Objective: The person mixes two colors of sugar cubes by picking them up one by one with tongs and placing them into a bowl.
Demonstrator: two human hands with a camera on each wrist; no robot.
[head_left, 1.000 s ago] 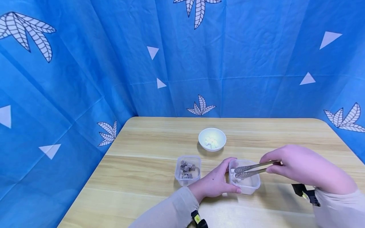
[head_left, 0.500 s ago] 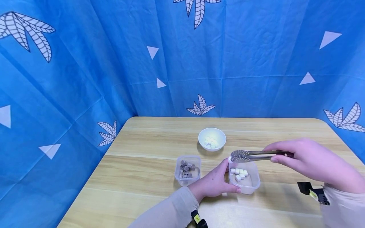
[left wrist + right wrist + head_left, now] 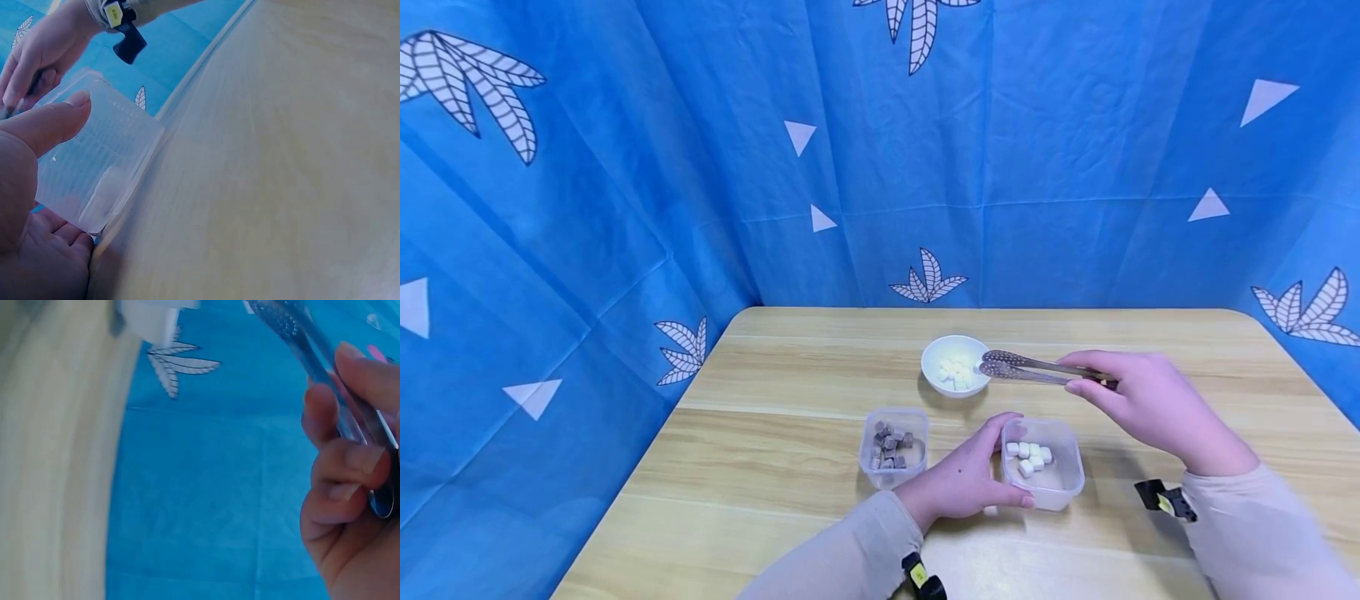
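Note:
My right hand [image 3: 1138,398] pinches metal tongs [image 3: 1022,367], whose perforated tips reach over the rim of a white bowl [image 3: 957,365] holding white cubes. A small white piece seems to sit at the tips. In the right wrist view the fingers [image 3: 340,469] wrap the tongs [image 3: 294,328]. My left hand [image 3: 962,479] holds the side of a clear plastic box [image 3: 1043,463] with several white cubes inside. The left wrist view has the thumb [image 3: 47,125] against that box [image 3: 100,162].
A second clear box [image 3: 894,447] with brown cubes stands left of my left hand on the wooden table [image 3: 775,467]. Blue patterned cloth [image 3: 625,167] walls the table at the back and both sides. A black and yellow wrist strap [image 3: 1165,498] shows on my right sleeve.
My right hand lifted the tongs out of the clear box and carried them back and left to the white bowl. The left hand and both boxes stayed put.

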